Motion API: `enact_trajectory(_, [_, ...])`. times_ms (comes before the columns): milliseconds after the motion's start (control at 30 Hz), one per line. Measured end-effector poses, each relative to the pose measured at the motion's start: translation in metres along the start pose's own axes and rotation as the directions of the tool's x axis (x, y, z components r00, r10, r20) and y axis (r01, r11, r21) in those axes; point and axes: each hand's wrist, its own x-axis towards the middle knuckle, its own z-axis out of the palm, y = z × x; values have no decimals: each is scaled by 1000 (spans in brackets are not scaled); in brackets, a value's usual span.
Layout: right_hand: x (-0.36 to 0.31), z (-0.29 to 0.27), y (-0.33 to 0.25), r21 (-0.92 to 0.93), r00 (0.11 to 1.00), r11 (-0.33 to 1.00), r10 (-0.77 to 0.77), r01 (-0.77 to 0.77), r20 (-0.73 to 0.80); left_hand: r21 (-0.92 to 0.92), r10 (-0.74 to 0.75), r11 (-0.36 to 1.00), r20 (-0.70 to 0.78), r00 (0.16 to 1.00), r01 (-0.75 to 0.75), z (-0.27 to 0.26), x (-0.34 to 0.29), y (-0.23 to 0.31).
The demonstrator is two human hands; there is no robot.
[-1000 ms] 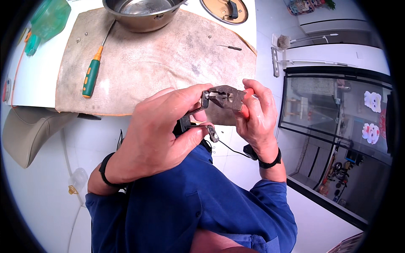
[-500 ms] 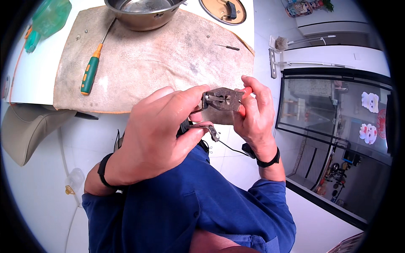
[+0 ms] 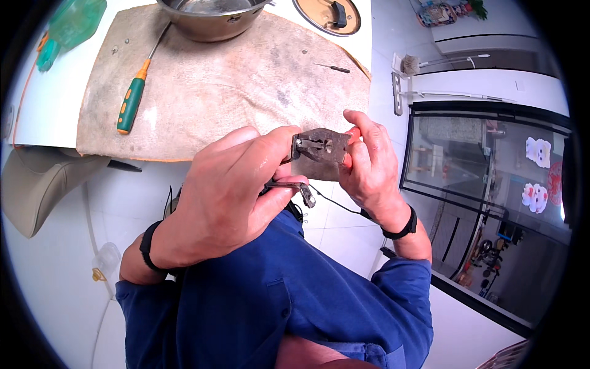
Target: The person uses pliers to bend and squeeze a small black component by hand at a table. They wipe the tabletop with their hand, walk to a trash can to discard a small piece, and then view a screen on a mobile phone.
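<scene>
Over the near edge of the cloth, my right hand is closed round the red handles of a pair of pliers. Their dark, worn steel head points left, and its tip meets a small bright metal bit beside my left fingertips. My left hand is closed, thumb and fingers pinching a dark part with a bent metal bracket that sticks out below the pliers. Most of that part lies hidden inside my left palm, so I cannot tell its kind. Whether the jaws grip the bit is not clear.
On the brown cloth lie a green-and-orange screwdriver and a thin dark-handled tool. A steel pot and a lid stand at the back. A green translucent container is far left; a beige seat is below it.
Both hands keep their holds. My right wrist and forearm have swung slightly outward to the right, while the pliers stay almost in place. The bracket end has shifted a little left.
</scene>
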Motion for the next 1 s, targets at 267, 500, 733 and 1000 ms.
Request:
enact_trajectory(267, [3, 2, 8, 52, 999, 997, -51, 50, 17, 6, -23, 1000, -20, 1000, 23, 0, -2, -1])
enact_trajectory(500, [3, 10, 10, 83, 999, 995, -49, 50, -9, -11, -82, 997, 14, 996, 83, -1, 0, -6])
enact_trajectory(733, [2, 15, 13, 141, 999, 989, 46, -47, 13, -59, -93, 994, -11, 996, 92, 3, 1, -12])
enact_trajectory(1000, [14, 20, 0, 266, 968, 931, 250, -251, 38, -39, -99, 995, -72, 992, 96, -3, 1, -20])
